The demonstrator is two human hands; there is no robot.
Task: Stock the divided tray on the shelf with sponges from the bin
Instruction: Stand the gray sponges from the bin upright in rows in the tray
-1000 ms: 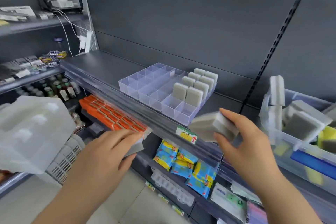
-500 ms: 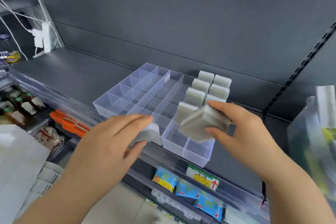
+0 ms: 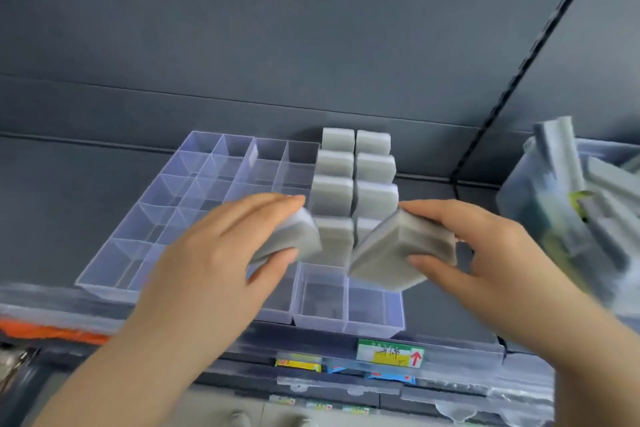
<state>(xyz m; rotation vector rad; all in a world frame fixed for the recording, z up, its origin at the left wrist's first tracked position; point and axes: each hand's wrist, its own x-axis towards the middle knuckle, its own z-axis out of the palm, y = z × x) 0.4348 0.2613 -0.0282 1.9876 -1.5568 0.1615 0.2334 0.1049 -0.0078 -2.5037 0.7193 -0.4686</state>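
A clear divided tray sits on the dark shelf. Its two right-hand columns hold several grey sponges standing upright; the front cells there and the left columns are bare. My left hand grips a grey sponge above the tray's front middle. My right hand holds another grey sponge, tilted, just over the front right cells. The clear bin with more sponges stands at the right edge, blurred.
A clear shelf-edge strip carries a green and yellow price tag. Coloured packets lie on the shelf below. Something orange shows at the lower left. The dark back panel rises behind the tray.
Both hands have come up from below the shelf edge and forward over the tray, each still holding its sponge. The view has swung closer onto the tray.
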